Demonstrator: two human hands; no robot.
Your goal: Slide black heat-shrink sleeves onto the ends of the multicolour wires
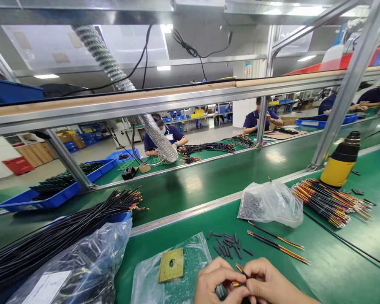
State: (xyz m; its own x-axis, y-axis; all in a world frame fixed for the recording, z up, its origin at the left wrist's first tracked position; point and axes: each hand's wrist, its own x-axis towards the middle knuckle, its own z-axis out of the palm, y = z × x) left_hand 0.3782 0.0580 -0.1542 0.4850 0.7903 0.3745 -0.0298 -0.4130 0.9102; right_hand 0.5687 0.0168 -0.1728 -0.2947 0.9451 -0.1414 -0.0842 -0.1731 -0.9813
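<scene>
Green workbench (332, 278), near edge: left hand (213, 285) and right hand (267, 280) meet, fingers (252, 274) pressed together, pinching a striped wire (240, 268) end. Loose black sleeves (228, 245) lie just ahead; a slipped pinch could drop the wire or scatter them.

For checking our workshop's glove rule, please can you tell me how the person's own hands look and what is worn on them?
The left hand and the right hand are both bare: no gloves, finger cots, rings or wristbands show. The right forearm is also bare where it enters the view, with no sleeve visible. The frame's lower edge cuts off the left wrist.
</scene>
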